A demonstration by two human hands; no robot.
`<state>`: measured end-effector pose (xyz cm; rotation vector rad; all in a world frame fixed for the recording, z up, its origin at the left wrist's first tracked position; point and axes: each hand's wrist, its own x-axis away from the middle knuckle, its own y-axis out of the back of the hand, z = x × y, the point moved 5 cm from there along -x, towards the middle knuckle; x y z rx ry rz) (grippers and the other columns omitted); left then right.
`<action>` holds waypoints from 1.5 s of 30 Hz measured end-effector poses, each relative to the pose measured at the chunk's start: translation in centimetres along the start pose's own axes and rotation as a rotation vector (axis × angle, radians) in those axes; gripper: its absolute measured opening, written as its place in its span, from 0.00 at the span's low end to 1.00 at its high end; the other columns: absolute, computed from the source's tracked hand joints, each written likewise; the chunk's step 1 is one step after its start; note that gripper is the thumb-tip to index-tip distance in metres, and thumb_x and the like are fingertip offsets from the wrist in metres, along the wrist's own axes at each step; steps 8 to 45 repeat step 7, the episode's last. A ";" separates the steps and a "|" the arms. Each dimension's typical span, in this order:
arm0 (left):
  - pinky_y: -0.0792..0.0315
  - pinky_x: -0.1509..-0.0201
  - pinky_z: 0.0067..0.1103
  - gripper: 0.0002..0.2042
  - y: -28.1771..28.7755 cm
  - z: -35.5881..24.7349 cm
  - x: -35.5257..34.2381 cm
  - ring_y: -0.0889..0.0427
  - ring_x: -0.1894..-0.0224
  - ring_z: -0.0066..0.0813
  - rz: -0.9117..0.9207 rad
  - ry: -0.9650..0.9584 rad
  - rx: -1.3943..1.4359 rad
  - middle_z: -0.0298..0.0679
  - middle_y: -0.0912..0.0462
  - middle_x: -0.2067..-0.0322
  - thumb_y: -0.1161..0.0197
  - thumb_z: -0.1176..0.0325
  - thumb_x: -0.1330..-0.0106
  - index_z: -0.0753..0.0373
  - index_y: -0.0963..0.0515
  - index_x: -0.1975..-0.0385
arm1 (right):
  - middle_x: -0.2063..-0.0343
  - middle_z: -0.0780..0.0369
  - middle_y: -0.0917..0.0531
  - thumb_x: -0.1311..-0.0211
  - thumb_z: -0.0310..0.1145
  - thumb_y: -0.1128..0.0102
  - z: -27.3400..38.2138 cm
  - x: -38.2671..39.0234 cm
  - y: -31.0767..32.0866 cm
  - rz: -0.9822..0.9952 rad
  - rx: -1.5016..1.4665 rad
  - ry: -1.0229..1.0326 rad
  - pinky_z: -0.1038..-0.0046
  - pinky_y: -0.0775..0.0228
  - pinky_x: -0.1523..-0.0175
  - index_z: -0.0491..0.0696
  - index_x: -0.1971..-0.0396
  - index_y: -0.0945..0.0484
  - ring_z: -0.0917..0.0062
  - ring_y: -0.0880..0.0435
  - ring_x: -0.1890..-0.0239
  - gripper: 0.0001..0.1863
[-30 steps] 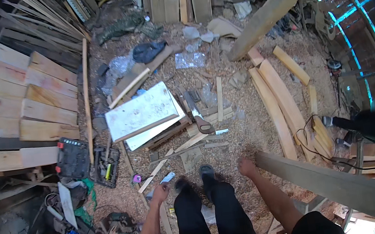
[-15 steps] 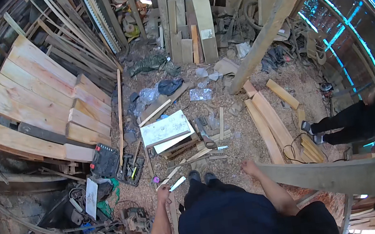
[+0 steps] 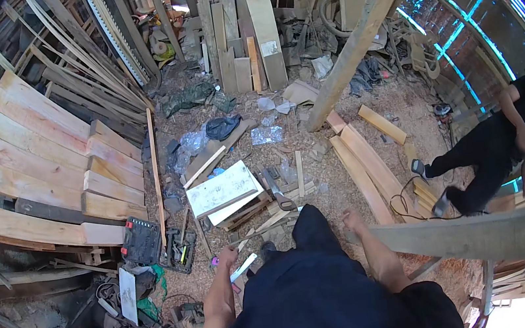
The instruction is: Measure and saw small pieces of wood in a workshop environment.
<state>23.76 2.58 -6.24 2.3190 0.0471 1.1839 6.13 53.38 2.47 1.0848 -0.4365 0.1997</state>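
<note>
My left hand (image 3: 227,257) hangs low with its fingers closed; whatever is in them is too small to make out. Just beside it is a narrow white strip (image 3: 243,267), and a small pink item shows below that; I cannot tell whether the hand touches either. My right hand (image 3: 353,220) hangs in front of the near end of a thick grey beam (image 3: 458,236), fingers loose, and nothing shows in it. Ahead of my feet, white boards (image 3: 228,188) lie on a low wooden stack. A handsaw (image 3: 277,192) rests against the right side of this stack.
Long planks (image 3: 368,163) lie on the shavings-covered floor to the right, near a black cable. A slanting post (image 3: 353,46) rises ahead. Left are an open tool case (image 3: 142,241) and stacked boards (image 3: 32,128). Another person (image 3: 493,153) stands at the far right.
The view has shifted, and my right leg has come forward and up. My left hand has moved slightly forward relative to the white strip. The other person has stepped with legs wider apart.
</note>
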 end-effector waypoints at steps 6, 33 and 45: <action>0.26 0.51 0.33 0.19 -1.3 -12.7 -1.2 0.18 0.56 0.47 -0.004 -0.196 -0.009 0.52 0.17 0.62 0.40 0.53 0.39 0.62 0.19 0.58 | 0.67 0.50 0.16 0.44 0.34 0.42 0.4 -8.0 3.0 0.106 0.056 -0.026 0.63 0.26 0.54 0.47 0.46 0.27 0.66 0.15 0.62 0.23; 0.27 0.48 0.34 0.20 -2.0 -14.0 -1.7 0.18 0.55 0.49 -0.004 -0.194 -0.007 0.55 0.17 0.61 0.40 0.53 0.39 0.62 0.20 0.55 | 0.63 0.50 0.16 0.43 0.36 0.42 0.9 -9.5 3.6 0.150 0.135 0.005 0.63 0.26 0.51 0.49 0.43 0.30 0.68 0.15 0.59 0.26; 0.27 0.48 0.34 0.20 -2.0 -14.0 -1.7 0.18 0.55 0.49 -0.004 -0.194 -0.007 0.55 0.17 0.61 0.40 0.53 0.39 0.62 0.20 0.55 | 0.63 0.50 0.16 0.43 0.36 0.42 0.9 -9.5 3.6 0.150 0.135 0.005 0.63 0.26 0.51 0.49 0.43 0.30 0.68 0.15 0.59 0.26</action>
